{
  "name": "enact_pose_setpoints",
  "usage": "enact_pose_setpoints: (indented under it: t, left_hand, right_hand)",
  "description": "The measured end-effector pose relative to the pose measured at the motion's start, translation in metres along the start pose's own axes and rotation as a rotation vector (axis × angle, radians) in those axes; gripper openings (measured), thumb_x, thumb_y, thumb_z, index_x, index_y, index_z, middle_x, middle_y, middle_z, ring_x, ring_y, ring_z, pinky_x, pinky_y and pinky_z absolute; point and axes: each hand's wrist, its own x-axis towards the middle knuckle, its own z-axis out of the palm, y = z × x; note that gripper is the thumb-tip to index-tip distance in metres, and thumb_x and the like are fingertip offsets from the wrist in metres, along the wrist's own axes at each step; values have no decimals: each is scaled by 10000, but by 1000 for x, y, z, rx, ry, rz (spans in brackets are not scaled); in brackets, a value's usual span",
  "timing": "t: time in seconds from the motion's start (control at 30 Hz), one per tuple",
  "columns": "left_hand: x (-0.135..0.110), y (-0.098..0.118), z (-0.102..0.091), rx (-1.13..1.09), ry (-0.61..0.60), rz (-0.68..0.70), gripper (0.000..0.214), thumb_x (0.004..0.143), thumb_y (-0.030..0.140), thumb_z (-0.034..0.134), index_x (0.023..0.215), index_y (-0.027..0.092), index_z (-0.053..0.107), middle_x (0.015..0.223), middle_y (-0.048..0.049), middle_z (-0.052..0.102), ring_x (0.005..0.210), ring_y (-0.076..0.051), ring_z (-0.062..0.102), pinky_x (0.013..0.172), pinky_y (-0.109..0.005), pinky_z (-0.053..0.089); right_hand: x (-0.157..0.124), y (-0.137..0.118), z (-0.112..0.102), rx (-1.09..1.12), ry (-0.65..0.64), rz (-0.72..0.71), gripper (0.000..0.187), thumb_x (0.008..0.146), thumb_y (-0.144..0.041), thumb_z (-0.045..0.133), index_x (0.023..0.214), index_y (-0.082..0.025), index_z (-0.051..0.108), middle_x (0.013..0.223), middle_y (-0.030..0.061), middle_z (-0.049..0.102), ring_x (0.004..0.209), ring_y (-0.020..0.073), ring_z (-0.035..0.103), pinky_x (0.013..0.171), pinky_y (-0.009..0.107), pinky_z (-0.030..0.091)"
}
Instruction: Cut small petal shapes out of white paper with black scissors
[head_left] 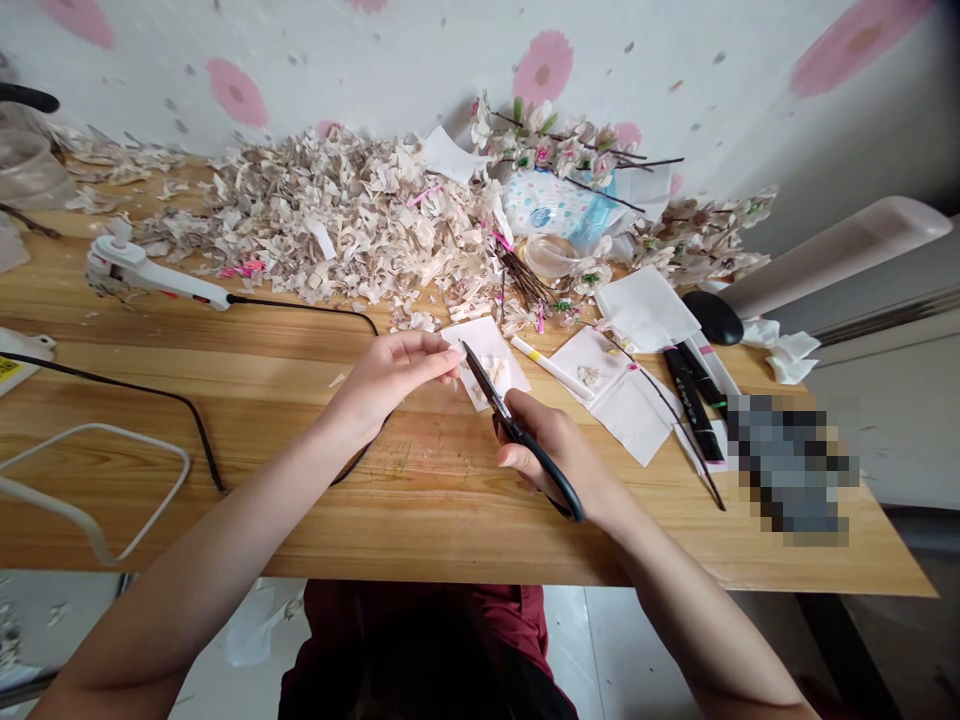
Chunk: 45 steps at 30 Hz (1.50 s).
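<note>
My right hand grips black-handled scissors, whose blades point up and left toward my left fingertips. My left hand pinches a small whitish piece, mostly hidden by the fingers; its exact kind cannot be made out. The scissor tips are right beside that piece. Beneath the blades lies a white paper square with small pale scraps on it. Just right of it are a white pen with a yellow band and an unfolded white napkin.
A large heap of pale dried petals spreads along the wall. A white glue gun lies left, its black cord running behind my left arm. Artificial flower branches rest on a tissue pack. Black markers and a pixelated object lie right.
</note>
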Motion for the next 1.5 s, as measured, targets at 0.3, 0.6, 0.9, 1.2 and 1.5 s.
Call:
enact_pose_setpoints:
  t: [0.3, 0.6, 0.9, 1.2, 1.5]
  left_hand:
    - [1, 3, 0, -2, -53, -14, 147, 667, 285, 785, 691, 171, 695, 670, 3, 674, 651, -117, 593, 709, -253, 472]
    - [2, 2, 1, 70, -165, -33, 167, 686, 297, 773, 668, 162, 676, 641, 2, 674, 630, -115, 592, 671, -249, 483]
    - [2, 5, -2, 110, -121, -55, 184, 664, 303, 773, 696, 155, 668, 661, 9, 665, 658, -117, 592, 707, -257, 468]
    - [3, 5, -1, 123, -153, -31, 179, 681, 307, 761, 694, 153, 670, 669, 8, 658, 667, -117, 583, 713, -261, 458]
    - [4, 1, -4, 112, -111, -22, 144, 691, 282, 766, 740, 166, 696, 704, 19, 665, 703, -109, 587, 730, -248, 429]
  right_hand:
    - [-8, -3, -2, -37, -108, -57, 758, 706, -911, 258, 859, -186, 420, 767, 13, 469, 664, 156, 405, 605, 288, 339]
    - [-4, -2, -1, -54, -78, -45, 743, 699, -914, 286, 825, -193, 412, 730, -1, 462, 641, 146, 396, 587, 278, 329]
    - [-3, -5, -5, -60, -84, -10, 705, 700, -896, 342, 791, -200, 410, 686, -25, 449, 614, 140, 399, 558, 264, 302]
    - [-3, -6, -3, -33, -62, -5, 661, 714, -866, 386, 758, -207, 401, 614, -44, 447, 568, 129, 390, 543, 258, 277]
    - [-2, -4, -3, -25, -48, 6, 670, 692, -876, 397, 743, -208, 406, 595, -47, 434, 560, 127, 379, 539, 255, 273]
